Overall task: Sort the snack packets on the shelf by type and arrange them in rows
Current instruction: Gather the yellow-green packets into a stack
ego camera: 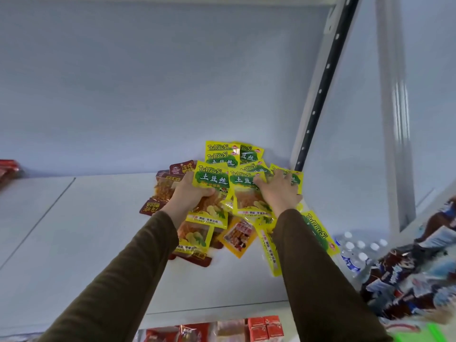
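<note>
Red cartons (265, 328) and red wrappers line the lower shelf at the near edge of the view, just under the white shelf board (74, 243). To the near right, dark blue-and-brown snack bags (407, 275) are heaped, with capped water bottles (355, 250) beyond them.

Two arms in olive-brown sleeves (118, 287) reach forward over the board to a loose pile at its far right corner. Nearest in that pile lie a dark red packet (195, 257), an orange-yellow packet (238, 236) and a yellow-green packet (318, 233) lying partly under the right sleeve.

The left hand (188, 193) grips a yellow-green TuDouSi packet (211, 178), fingers curled round its lower part so that the packet stands tilted up toward the camera. The right hand (280, 191) lies spread with straight fingers pressing on the yellow-green packets (243, 180) beside it, holding none of them in a pinch.

Left of the left hand, dark red packets with clear windows (167, 186) lie flat and overlapping. Farther back, more yellow-green packets (222, 150) lean against the pale back wall (148, 82). A black slotted upright (320, 90) rises at the far right corner. At the far left edge, a few red packets (8, 169) rest on the board, well apart from the pile.
</note>
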The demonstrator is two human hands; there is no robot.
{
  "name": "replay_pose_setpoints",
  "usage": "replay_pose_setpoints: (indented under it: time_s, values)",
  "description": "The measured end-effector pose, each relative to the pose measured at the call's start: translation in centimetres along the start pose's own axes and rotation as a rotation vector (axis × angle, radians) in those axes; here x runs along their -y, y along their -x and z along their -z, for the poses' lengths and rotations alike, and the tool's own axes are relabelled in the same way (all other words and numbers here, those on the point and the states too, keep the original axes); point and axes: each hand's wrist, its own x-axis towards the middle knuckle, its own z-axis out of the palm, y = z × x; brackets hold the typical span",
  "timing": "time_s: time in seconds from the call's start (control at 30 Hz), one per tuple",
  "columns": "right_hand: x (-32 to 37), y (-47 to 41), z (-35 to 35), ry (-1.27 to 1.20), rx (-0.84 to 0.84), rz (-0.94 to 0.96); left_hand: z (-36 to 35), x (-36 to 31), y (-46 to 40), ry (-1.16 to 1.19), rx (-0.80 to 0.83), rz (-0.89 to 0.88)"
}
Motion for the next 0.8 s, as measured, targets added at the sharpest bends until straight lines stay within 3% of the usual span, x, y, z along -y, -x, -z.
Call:
replay_pose_setpoints:
  time_s: [0.33, 0.53, 0.67, 0.8]
  values:
    - [1.1, 0.5, -2.8, -0.206, -0.065, 0.123, 1.2, 1.5, -1.7, 0.269, -0.137, 0.067]
    - [2.5, 1.5, -4.2, -0.382, -0.046, 0.233, 1.9, 2.0, -1.7, 0.123, -0.342, -0.040]
    - [3.2, 1.5, -4.2, -0.120, -0.031, 0.170, 2.8, 2.8, -1.5, 0.105, -0.362, -0.049]
    - [3.6, 1.1, -3.6, -0.108, -0.009, 0.151, 3.1, 3.1, -1.6, 0.045, -0.350, -0.083]
